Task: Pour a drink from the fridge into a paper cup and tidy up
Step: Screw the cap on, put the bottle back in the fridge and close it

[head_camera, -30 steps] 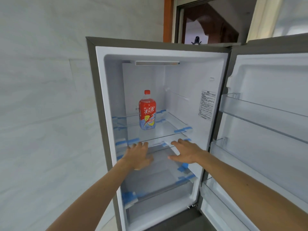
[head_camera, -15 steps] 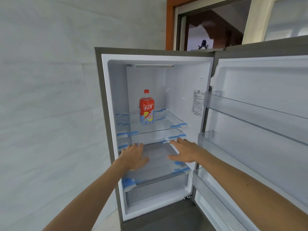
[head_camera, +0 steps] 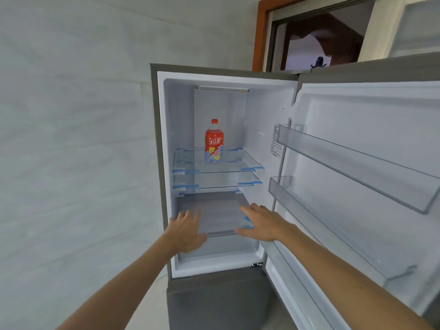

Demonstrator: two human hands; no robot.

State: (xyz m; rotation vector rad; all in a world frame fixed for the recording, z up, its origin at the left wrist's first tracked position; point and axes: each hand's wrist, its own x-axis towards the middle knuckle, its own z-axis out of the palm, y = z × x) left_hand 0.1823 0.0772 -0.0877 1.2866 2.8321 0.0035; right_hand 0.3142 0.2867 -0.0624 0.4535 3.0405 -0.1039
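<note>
Both my bare forearms reach forward from the bottom of the view into the open fridge (head_camera: 160, 163). My left grip (head_camera: 188, 232) is slack and holds nothing, with the fingers straight, a little spread, and the palm turned down. My right grip (head_camera: 264, 225) is the same, flat and loose with the fingers pointing inward. The two are level with each other and apart, in front of the lowest shelf (head_camera: 214, 210), a greyish panel with blue tape tabs (head_camera: 247, 222) at its right edge. I cannot tell whether either palm touches it.

To my right the fridge door (head_camera: 357, 110) stands swung wide. On its inner side are two clear door bins, the lower bin (head_camera: 321, 217) nearer my right forearm and the upper bin (head_camera: 352, 160) above it.

Deeper in, above my fingers, two glass shelves sit close together, both with blue tape at their corners. The drink bottle (head_camera: 214, 144) stands upright toward the back of the upper glass shelf (head_camera: 240, 163), roughly centred, well apart from both grips. It has a red cap and a red label that turns pale blue and yellow at the base. The lower glass shelf (head_camera: 221, 183) lies just beneath. A printed sticker (head_camera: 276, 144) is on the right inner wall, and a light strip (head_camera: 223, 89) runs across the ceiling of the compartment.

A pale wall (head_camera: 71, 139) fills the left, and a brown door frame (head_camera: 258, 32) rises behind the fridge.
</note>
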